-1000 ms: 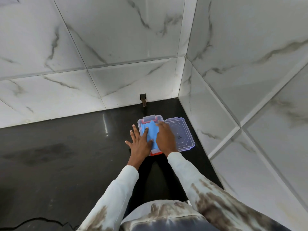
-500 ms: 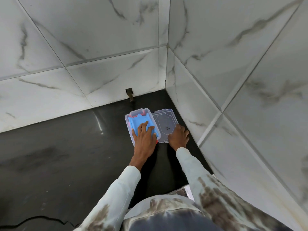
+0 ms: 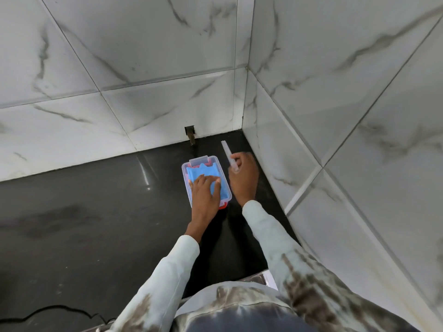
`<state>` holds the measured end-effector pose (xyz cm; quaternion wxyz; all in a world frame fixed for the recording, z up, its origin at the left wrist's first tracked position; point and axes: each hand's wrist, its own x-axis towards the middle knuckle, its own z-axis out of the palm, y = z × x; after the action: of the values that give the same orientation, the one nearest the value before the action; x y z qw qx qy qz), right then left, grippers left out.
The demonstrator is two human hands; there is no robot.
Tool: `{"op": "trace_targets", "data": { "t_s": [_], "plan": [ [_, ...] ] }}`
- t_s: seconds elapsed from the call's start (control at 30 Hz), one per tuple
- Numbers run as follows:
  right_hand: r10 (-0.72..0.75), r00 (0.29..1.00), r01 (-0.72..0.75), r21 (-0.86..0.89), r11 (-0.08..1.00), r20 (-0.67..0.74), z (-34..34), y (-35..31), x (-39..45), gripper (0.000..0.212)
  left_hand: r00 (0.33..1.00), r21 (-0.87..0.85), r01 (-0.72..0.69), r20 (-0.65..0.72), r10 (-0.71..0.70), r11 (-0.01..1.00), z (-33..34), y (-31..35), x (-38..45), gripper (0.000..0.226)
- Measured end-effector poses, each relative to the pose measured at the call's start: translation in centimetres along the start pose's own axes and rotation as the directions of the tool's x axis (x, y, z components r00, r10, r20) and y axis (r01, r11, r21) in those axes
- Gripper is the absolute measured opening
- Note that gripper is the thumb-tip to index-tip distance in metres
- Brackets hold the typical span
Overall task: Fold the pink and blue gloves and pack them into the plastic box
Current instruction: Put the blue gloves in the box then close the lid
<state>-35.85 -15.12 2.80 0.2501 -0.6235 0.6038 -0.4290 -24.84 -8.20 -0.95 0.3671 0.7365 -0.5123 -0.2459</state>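
Observation:
A clear plastic box (image 3: pixel 186 173) sits on the dark counter near the corner of two tiled walls. A folded blue glove (image 3: pixel 203 174) fills it, and a strip of pink glove (image 3: pixel 223 206) shows at its near end. My left hand (image 3: pixel 205 192) lies flat on the blue glove, fingers spread, pressing down. My right hand (image 3: pixel 243 176) is just right of the box and grips the clear lid (image 3: pixel 228 154), which stands on edge and looks like a thin strip.
The dark counter (image 3: pixel 84 212) runs wide to the left. White marble-look tiled walls (image 3: pixel 335 116) close in behind and to the right. A small dark fitting (image 3: pixel 190 134) sits at the base of the back wall behind the box.
My right hand has lifted the lid from flat on the counter beside the box to standing on edge. My left hand stays on the blue glove.

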Motion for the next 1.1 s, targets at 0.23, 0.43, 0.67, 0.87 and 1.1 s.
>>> {"op": "trace_targets", "data": {
  "t_s": [0.23,0.43,0.67,0.87,1.1],
  "plan": [
    [-0.399,0.831,0.527,-0.319,0.788,0.387,3.1,-2.8,-2.6,0.05,0.898,-0.788,0.355,0.137,-0.419,0.504,-4.1,1.8,3.8,0.048],
    [-0.29,0.773,0.458,-0.181,0.87,0.564,3.5,-3.1,-2.8,0.064,0.854,-0.764,0.345,0.015,-0.519,0.545,-5.4,-1.7,3.3,0.028],
    [-0.203,0.749,0.371,-0.145,0.917,0.631,4.6,-3.1,-3.6,0.053,0.819,-0.751,0.372,-0.013,-0.574,0.546,-5.8,-3.0,2.3,0.028],
    [-0.229,0.882,0.361,-0.279,0.89,0.413,4.7,-2.0,-3.1,0.04,0.834,-0.596,0.401,-0.077,-0.546,0.696,-5.8,-3.5,1.5,0.029],
    [0.167,0.949,-0.068,-0.345,0.936,0.266,3.8,-0.1,-3.0,0.042,0.854,-0.324,0.42,-0.176,-0.49,0.848,-5.4,-4.0,0.4,0.024]
  ]
}}
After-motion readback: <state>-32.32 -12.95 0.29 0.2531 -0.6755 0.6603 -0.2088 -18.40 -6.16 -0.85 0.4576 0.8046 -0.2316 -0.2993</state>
